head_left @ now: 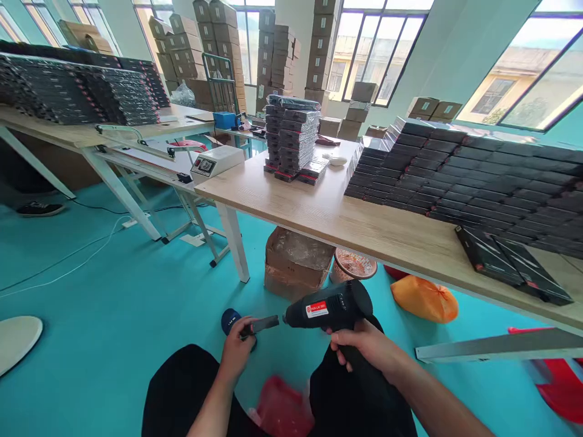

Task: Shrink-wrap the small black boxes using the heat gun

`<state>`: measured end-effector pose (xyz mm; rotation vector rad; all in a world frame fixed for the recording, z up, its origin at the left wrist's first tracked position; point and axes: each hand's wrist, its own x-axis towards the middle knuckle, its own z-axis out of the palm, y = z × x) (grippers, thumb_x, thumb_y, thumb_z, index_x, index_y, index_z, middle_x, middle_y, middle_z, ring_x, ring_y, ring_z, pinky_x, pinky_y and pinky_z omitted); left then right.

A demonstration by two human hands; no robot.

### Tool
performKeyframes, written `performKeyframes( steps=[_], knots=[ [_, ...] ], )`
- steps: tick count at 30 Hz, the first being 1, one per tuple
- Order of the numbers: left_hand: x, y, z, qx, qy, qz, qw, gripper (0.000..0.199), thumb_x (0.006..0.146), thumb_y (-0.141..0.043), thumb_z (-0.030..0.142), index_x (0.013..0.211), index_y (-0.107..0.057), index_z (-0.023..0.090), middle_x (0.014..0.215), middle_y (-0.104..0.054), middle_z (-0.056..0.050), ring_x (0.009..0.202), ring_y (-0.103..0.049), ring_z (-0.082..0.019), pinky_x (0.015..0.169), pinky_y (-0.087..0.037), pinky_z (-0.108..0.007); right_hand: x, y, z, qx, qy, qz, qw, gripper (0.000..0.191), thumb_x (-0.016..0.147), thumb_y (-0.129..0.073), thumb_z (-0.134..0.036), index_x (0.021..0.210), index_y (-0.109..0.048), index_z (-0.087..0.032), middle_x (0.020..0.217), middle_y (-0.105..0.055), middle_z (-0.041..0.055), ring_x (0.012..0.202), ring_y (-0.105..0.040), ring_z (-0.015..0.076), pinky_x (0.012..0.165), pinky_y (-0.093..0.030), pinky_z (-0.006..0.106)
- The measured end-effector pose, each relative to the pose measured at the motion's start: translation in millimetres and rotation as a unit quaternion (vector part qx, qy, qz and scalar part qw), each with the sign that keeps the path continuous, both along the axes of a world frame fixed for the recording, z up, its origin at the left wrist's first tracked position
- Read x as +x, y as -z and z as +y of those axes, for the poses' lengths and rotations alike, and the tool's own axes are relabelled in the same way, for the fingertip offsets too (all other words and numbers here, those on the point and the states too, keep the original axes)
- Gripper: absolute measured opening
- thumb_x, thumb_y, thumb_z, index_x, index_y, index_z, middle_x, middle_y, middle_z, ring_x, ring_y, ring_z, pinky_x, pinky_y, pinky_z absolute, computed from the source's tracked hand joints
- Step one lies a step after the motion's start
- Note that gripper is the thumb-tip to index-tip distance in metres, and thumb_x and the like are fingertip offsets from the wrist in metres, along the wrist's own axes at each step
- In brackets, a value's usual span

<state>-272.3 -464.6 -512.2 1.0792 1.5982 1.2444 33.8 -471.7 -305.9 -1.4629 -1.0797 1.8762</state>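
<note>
My right hand (359, 346) is wrapped round the handle of a black heat gun (334, 306) with a red and white label. Its nozzle points left, at the near end of a slim dark box (265, 324). That box, seen nearly edge-on, is gripped by my left hand (239, 346); a small gap parts it from the nozzle. Below and between my knees lies a blurred red plastic bag (285, 406). Behind my left hand, a dark blue shoe (230, 318) shows on the floor.
A wooden table (291, 194) ahead bears stacks of film-wrapped black boxes (291, 136) and a long wall of black boxes (455, 170). Beneath stand a carton of clear film (296, 261), a wastebasket (353, 265) and an orange bag (423, 297). A sealing machine (216, 164) stands left.
</note>
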Motion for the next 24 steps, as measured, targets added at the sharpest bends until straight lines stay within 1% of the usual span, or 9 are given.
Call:
performKeyframes(
  steps=[2,6,9,12,15,17,20,22,24],
  knots=[
    [-1,4.3,1,0.0,-0.005,0.008,1.0,0.04,0.058,-0.061,0.026,0.094,-0.078,0.022,0.121,-0.07,-0.012,0.123,-0.06,-0.036,0.112,-0.041,-0.051,4,0.6,-1,-0.002,-0.014,0.016,1.0,0.029,0.069,-0.074,-0.034,0.089,-0.064,-0.015,0.071,-0.066,0.0014,0.056,-0.059,0.0154,0.049,-0.045,0.027],
    [-1,8.3,3,0.0,-0.002,0.023,1.0,0.041,0.058,-0.059,0.026,0.094,-0.079,0.022,0.121,-0.071,-0.012,0.124,-0.061,-0.035,0.109,-0.043,-0.049,-1,2.5,-5,0.022,-0.009,0.015,1.0,0.024,0.07,-0.073,-0.031,0.086,-0.064,-0.015,0.069,-0.064,-0.0002,0.055,-0.058,0.0145,0.049,-0.045,0.027],
    [-2,7.3,3,0.003,-0.003,0.019,1.0,0.039,0.058,-0.059,0.026,0.092,-0.079,0.022,0.12,-0.072,-0.012,0.123,-0.061,-0.035,0.109,-0.044,-0.049,-6,3.0,-6,0.021,-0.018,0.018,0.999,0.025,0.07,-0.073,-0.031,0.087,-0.064,-0.015,0.07,-0.064,0.0,0.056,-0.059,0.0153,0.049,-0.045,0.028],
    [-2,4.6,2,-0.003,-0.009,0.012,1.0,0.039,0.056,-0.06,0.024,0.091,-0.079,0.023,0.119,-0.072,-0.011,0.122,-0.061,-0.035,0.108,-0.044,-0.048,-7,1.2,-4,0.027,-0.003,0.009,1.0,0.024,0.071,-0.073,-0.032,0.085,-0.063,-0.016,0.069,-0.063,-0.0005,0.056,-0.058,0.0149,0.05,-0.045,0.027],
    [0,-0.2,1,0.001,-0.018,-0.01,1.0,0.037,0.055,-0.063,0.023,0.088,-0.078,0.023,0.113,-0.073,-0.01,0.117,-0.063,-0.034,0.106,-0.045,-0.046,-5,-1.9,-2,0.016,-0.027,0.021,0.999,0.024,0.07,-0.073,-0.031,0.086,-0.064,-0.016,0.072,-0.065,0.0008,0.056,-0.059,0.0151,0.049,-0.045,0.028],
    [2,-5.4,1,-0.005,-0.026,-0.045,0.999,0.033,0.054,-0.066,0.023,0.086,-0.078,0.022,0.103,-0.074,-0.008,0.106,-0.066,-0.032,0.098,-0.049,-0.042,-3,-3.9,-1,0.024,-0.024,0.021,0.999,0.024,0.071,-0.073,-0.031,0.086,-0.065,-0.015,0.071,-0.064,0.0001,0.056,-0.058,0.0146,0.049,-0.045,0.027],
    [5,-15.5,0,-0.043,-0.026,-0.13,0.99,0.029,0.054,-0.068,0.021,0.083,-0.076,0.021,0.083,-0.073,-0.004,0.084,-0.067,-0.026,0.077,-0.052,-0.035,0,-7.0,1,0.03,-0.008,0.014,0.999,0.026,0.071,-0.073,-0.032,0.087,-0.066,-0.014,0.068,-0.063,-0.0001,0.055,-0.058,0.014,0.049,-0.045,0.026],
    [6,-22.6,-1,-0.066,-0.036,-0.209,0.975,0.029,0.054,-0.066,0.02,0.082,-0.074,0.02,0.074,-0.07,-0.001,0.072,-0.064,-0.023,0.065,-0.049,-0.031,2,-9.8,2,0.013,-0.025,0.033,0.999,0.029,0.071,-0.075,-0.033,0.089,-0.066,-0.013,0.07,-0.066,0.0018,0.055,-0.059,0.0147,0.049,-0.045,0.027],
    [7,-29.0,-3,-0.095,-0.059,-0.307,0.945,0.03,0.054,-0.064,0.02,0.084,-0.073,0.019,0.07,-0.068,-0.001,0.067,-0.063,-0.022,0.06,-0.048,-0.03,1,-13.3,5,0.015,-0.024,0.053,0.998,0.029,0.071,-0.075,-0.033,0.092,-0.066,-0.013,0.073,-0.067,0.0021,0.057,-0.06,0.0148,0.049,-0.046,0.027]
  ],
)
